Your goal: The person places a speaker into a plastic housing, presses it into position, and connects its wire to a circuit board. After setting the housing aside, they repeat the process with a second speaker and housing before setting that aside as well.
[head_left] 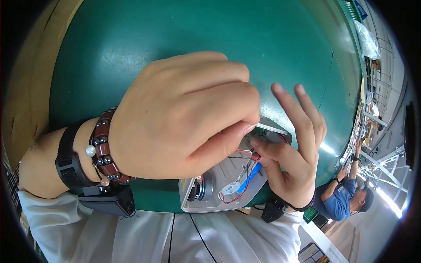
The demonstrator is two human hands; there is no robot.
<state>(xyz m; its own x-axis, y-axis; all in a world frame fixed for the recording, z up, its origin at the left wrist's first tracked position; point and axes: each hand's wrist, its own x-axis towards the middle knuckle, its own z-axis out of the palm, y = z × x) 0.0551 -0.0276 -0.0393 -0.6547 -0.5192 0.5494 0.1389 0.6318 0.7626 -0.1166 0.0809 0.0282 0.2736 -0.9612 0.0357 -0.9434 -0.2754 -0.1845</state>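
An opened grey plastic housing (222, 177) rests near my body at the front edge of the green table. My left hand (180, 116) is closed over its far side, thumb pressed against the curled index finger; whatever lies in that pinch is hidden. My right hand (298, 151) has thumb and index finger closed around thin red and black wires (246, 152), while its other fingers stretch upward. Inside the housing sit a round speaker-like part (205, 187), a blue block (250, 177) and a pale disc-shaped part (230, 188). A green circuit board (262, 132) shows partly between my hands.
The green tabletop (272, 35) spreads beyond my hands. At the left runs a cardboard-coloured edge (30, 74). A co-worker in a blue shirt (340, 199) works at the far right, near a clear plastic bag (367, 40) and metal racks (383, 79).
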